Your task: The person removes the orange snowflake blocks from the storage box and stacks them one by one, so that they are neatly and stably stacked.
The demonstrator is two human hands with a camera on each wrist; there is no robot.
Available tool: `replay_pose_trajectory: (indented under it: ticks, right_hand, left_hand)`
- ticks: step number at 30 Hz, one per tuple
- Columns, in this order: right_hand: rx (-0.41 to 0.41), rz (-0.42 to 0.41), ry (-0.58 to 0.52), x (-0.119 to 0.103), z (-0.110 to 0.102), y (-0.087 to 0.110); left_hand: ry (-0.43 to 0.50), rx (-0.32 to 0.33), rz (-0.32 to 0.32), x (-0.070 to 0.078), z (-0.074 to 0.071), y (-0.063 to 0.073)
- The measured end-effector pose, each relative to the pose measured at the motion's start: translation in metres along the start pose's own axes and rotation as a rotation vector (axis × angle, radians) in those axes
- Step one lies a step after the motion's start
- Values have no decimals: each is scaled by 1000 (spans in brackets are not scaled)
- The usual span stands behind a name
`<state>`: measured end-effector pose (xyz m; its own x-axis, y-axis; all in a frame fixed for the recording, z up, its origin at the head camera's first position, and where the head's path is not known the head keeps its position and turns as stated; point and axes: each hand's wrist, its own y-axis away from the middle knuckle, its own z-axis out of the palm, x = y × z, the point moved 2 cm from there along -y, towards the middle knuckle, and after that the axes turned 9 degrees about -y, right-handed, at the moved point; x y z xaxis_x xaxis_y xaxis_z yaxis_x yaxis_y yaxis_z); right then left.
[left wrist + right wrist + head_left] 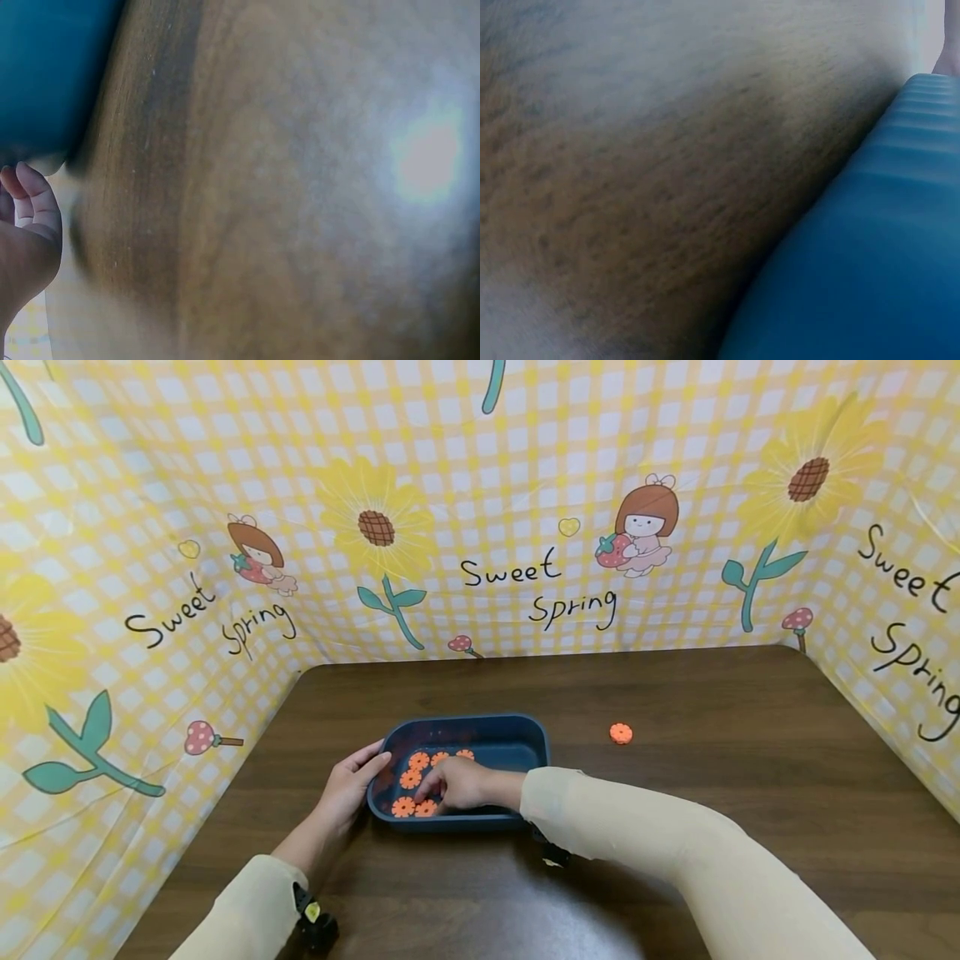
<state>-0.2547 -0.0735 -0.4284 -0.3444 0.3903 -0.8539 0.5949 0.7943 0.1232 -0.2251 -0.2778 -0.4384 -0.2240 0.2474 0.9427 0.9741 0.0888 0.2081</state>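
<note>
A dark blue plastic tray with rounded corners stands on the table. My left hand grips its left end, thumb over the rim and fingers along the outside; the left wrist view shows this hand at the tray's corner. Inside the tray lie several orange notched discs, shaped like flowers, grouped toward the left. My right hand reaches in over the front rim, fingers bent down among the discs, close to the front disc. I cannot tell whether its fingertips pinch one.
Another orange disc lies on the brown wooden table, right of the tray. A yellow checked cloth with printed flowers and lettering walls in the table at the back and sides. The tray's ribbed outer wall fills the right wrist view's lower right.
</note>
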Motion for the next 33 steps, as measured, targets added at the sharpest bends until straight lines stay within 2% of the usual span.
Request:
replay_pose_trajectory:
  ticks: [10,18,23,33]
  right_hand:
    - [42,19,3,-2,-2,1]
    - [84,74,-15,-3,-5,0]
    - [76,83,-20,-2,-4,1]
    - [78,55,16,0,-4,-1]
  left_hand:
    - [6,4,-1,-2,0,-1]
    - [14,-4,-4,-1,0,-2]
    - [18,-7,-1,-2,0,-1]
    - [21,2,8,-3,0,-2]
